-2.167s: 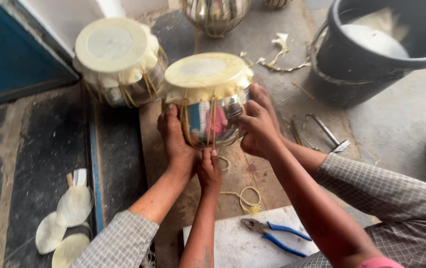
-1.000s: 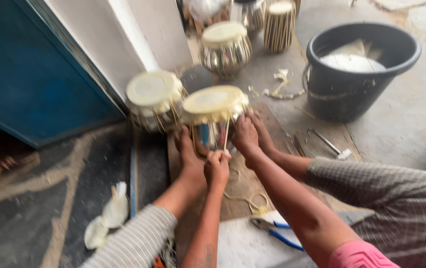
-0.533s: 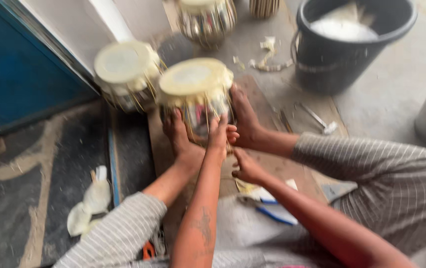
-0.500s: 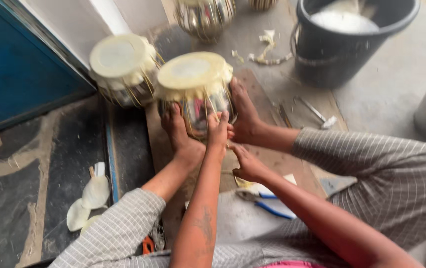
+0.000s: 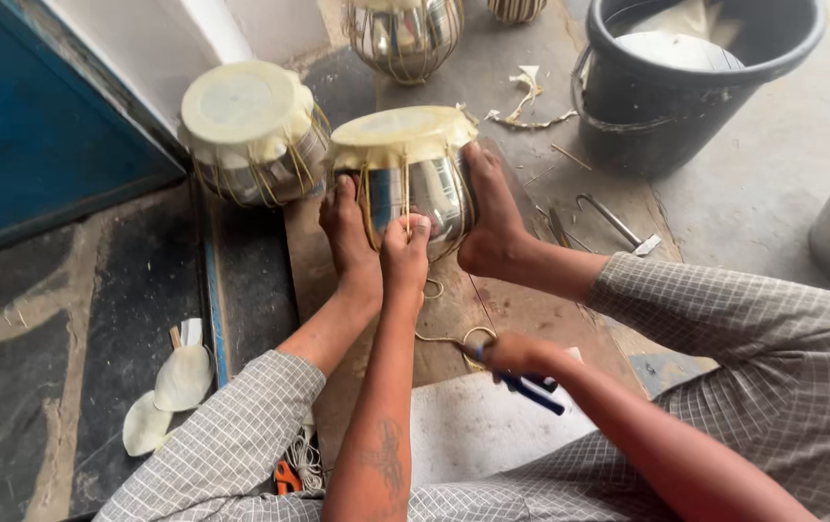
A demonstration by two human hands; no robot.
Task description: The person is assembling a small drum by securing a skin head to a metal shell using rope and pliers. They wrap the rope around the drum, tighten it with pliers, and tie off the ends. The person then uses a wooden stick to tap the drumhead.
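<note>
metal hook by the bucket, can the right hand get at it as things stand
Probably not readily: the right hand holds blue-handled pliers, and the person's own right leg lies between it and the metal hook.

Drum [image 5: 405,174] between feet, bucket [image 5: 695,92] behind right

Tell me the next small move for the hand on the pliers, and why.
Probably lift the blue-handled pliers up to the lacing cord. The right hand is closed on them low on the board, while the left hand pinches that cord on the side of the shiny drum, which the feet clamp steady.
</note>
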